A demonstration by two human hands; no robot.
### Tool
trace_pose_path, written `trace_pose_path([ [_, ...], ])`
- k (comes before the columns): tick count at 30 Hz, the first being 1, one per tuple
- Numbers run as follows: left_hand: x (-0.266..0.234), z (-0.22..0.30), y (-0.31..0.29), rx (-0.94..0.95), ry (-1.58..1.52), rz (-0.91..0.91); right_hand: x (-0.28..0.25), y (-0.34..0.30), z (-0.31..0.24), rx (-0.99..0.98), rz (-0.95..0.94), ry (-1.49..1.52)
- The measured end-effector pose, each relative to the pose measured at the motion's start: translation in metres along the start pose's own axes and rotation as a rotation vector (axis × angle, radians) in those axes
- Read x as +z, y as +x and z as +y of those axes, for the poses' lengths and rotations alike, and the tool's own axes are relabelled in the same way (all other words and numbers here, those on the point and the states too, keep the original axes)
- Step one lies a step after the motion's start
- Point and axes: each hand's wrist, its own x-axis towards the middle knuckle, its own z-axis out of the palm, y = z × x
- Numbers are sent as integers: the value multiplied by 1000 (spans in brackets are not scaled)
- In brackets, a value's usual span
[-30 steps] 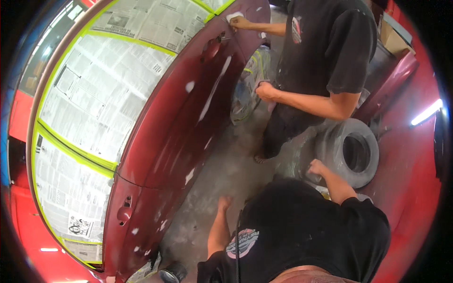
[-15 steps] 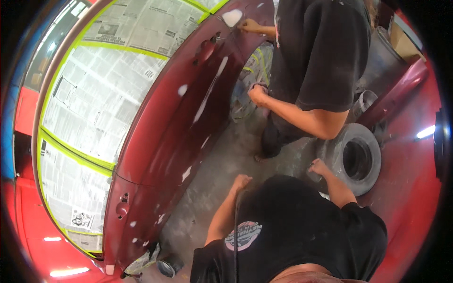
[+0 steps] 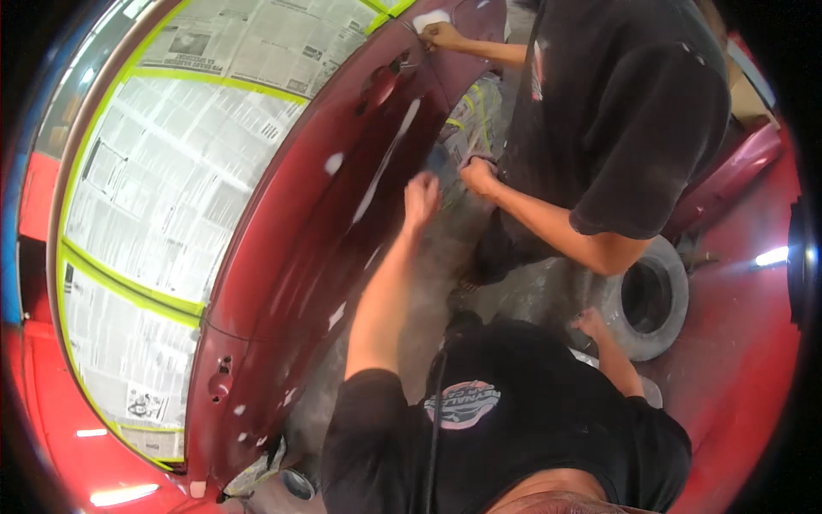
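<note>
My left hand (image 3: 422, 201) is raised beside the dark red car door (image 3: 342, 248), apart from it and close to a long pale filler streak (image 3: 387, 161). Its fingers are smeared by motion, so I cannot tell what it holds. Low over the floor on my right, my right hand (image 3: 589, 323) is curled closed; anything inside it is hidden. A co-worker's hand (image 3: 443, 36) touches the panel by a white filler patch (image 3: 431, 17). The co-worker's other hand (image 3: 479, 176) grips a dull reddish pad or cloth (image 3: 473, 161).
Newspaper (image 3: 180, 154) edged with yellow-green tape covers the car's windows. The co-worker (image 3: 616, 128) stands ahead on my right. Dusty grey tyre (image 3: 668, 325) lies at right; behind it leans a red panel (image 3: 728, 176). A round can (image 3: 298, 484) stands near the car's lower edge.
My left hand has risen forward, from over the floor to beside the door. My right hand has moved slightly down. The co-worker has shifted right, their upper hand slightly left onto the white patch.
</note>
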Motion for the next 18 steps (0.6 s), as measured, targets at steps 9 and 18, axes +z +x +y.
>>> trace_pose_path([
  [9, -33, 62, 237, 4, 168, 370, 58, -120, -28, 254, 257, 402],
  [18, -35, 38, 293, -231, 199, 414, 95, -195, -114, 401, 323, 429],
])
